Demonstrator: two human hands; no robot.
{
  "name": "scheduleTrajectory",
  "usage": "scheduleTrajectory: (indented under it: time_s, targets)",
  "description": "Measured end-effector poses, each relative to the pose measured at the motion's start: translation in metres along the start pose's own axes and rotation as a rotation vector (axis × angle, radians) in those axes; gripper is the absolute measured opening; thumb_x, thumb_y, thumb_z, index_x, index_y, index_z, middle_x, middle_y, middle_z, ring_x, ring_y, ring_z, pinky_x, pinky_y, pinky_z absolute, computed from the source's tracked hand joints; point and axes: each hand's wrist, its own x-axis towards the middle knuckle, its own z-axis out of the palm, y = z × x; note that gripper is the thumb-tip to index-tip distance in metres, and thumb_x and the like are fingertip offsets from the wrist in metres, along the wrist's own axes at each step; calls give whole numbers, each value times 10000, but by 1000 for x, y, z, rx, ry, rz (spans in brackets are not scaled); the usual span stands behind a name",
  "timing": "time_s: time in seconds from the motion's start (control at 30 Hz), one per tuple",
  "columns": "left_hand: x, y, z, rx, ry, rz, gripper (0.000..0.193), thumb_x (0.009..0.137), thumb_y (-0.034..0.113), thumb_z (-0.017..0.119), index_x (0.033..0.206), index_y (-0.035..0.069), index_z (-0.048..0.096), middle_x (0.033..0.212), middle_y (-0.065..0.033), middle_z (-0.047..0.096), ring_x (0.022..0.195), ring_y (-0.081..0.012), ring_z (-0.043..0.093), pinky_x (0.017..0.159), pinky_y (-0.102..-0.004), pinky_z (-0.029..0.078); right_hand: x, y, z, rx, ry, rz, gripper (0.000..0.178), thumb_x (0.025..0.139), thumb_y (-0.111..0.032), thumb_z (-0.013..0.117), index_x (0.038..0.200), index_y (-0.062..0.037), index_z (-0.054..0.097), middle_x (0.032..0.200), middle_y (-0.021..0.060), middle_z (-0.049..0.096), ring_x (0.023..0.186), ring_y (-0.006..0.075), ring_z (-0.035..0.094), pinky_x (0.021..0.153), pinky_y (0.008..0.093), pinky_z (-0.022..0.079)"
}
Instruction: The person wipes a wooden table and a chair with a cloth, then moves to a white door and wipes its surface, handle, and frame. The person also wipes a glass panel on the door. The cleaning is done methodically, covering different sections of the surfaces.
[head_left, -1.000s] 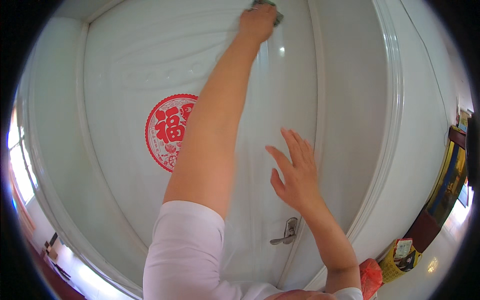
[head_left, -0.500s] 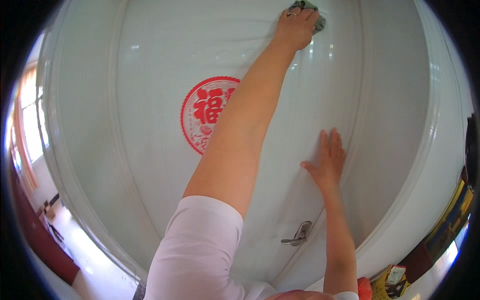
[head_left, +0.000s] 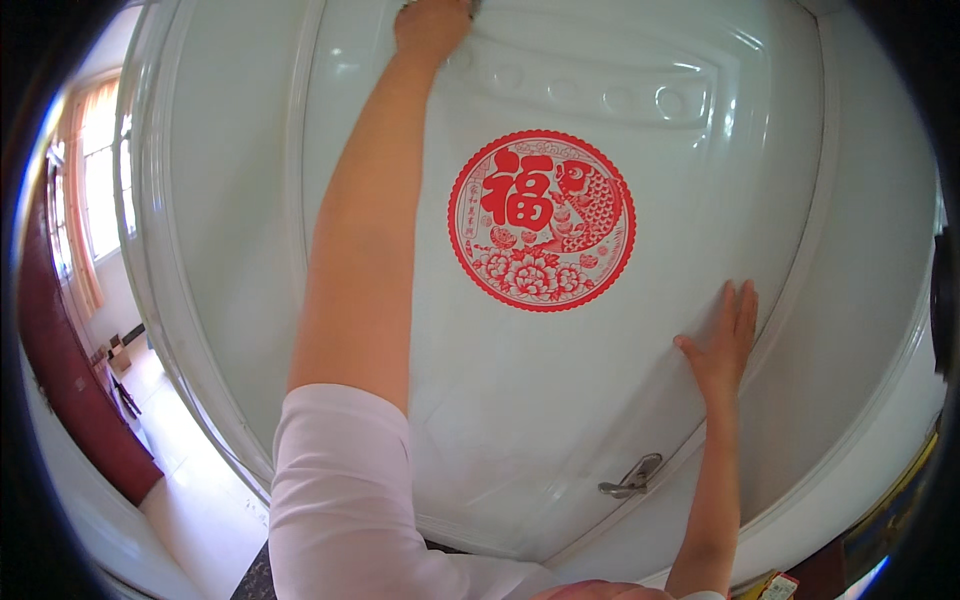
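My left hand [head_left: 430,28] is high on a glossy white door [head_left: 560,390], at the top edge of the view. It presses on a grey-green cloth [head_left: 475,8], of which only a dark bit shows beside the fingers. A round red paper-cut style sticker [head_left: 541,221] with a fish and flowers is on the door, below and right of that hand. My right hand [head_left: 722,345] rests against the door's right side, fingers spread, holding nothing. Below it is a metal lever handle [head_left: 632,477].
A white frame [head_left: 850,300] surrounds the door on the right. At far left, a dark red door [head_left: 75,370] stands by a bright window with an orange curtain [head_left: 88,190] and a pale floor [head_left: 205,470]. A small yellow-and-red box [head_left: 778,587] is at lower right.
My left hand has moved left along the door's top with the cloth, uncovering the whole sticker. The view has shifted left, and my right hand stays spread on the door.
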Motion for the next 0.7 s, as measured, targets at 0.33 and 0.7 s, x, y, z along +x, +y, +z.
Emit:
scheduleTrajectory:
  time_s: [0.33,0.7]
  targets:
    - [-96,-55,-13,-167,129,-33,486,894,97,514,1379,68,497,1437,-163,483,1346,-339,437,1124,-434,354,0,-2,17,96,65,-91,1107,652,-189,900,1558,-154,265,1637,136,165,1503,356,154,1201,515,219]
    - [-349,-9,-73,-269,-141,31,473,885,198,559,1295,-20,468,1424,-237,437,1319,-421,383,1123,-502,294,-5,5,18,105,61,-23,1011,727,-237,867,1553,-165,288,1635,124,182,1510,318,151,1208,506,189]
